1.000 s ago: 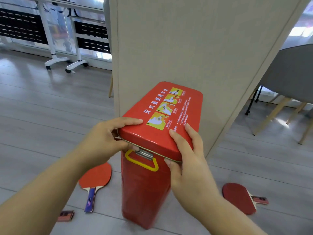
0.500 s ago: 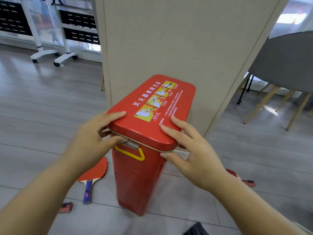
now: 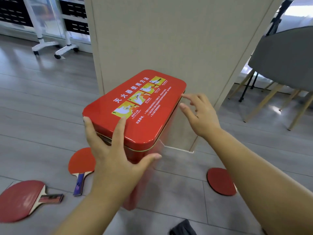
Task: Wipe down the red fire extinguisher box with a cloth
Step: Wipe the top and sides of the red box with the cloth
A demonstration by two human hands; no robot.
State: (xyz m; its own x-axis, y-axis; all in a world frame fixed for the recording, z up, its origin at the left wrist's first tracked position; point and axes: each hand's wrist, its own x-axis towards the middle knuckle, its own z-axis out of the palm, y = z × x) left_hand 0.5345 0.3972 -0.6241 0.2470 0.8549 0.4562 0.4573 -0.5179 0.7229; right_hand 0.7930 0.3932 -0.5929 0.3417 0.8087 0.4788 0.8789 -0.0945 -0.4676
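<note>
Fingers of the left hand (image 3: pixel 110 150) lie spread and fairly straight over the near end of the red fire extinguisher box (image 3: pixel 144 107), thumb reaching past its corner, while the right hand (image 3: pixel 201 114) hangs relaxed, holding nothing, just beside that box's right edge. The box stands upright at mid-frame on the grey floor (image 3: pixel 42 107) against a beige panel (image 3: pixel 169 39), with red paddles (image 3: pixel 81 163) lying low in the frame on both sides.
</note>
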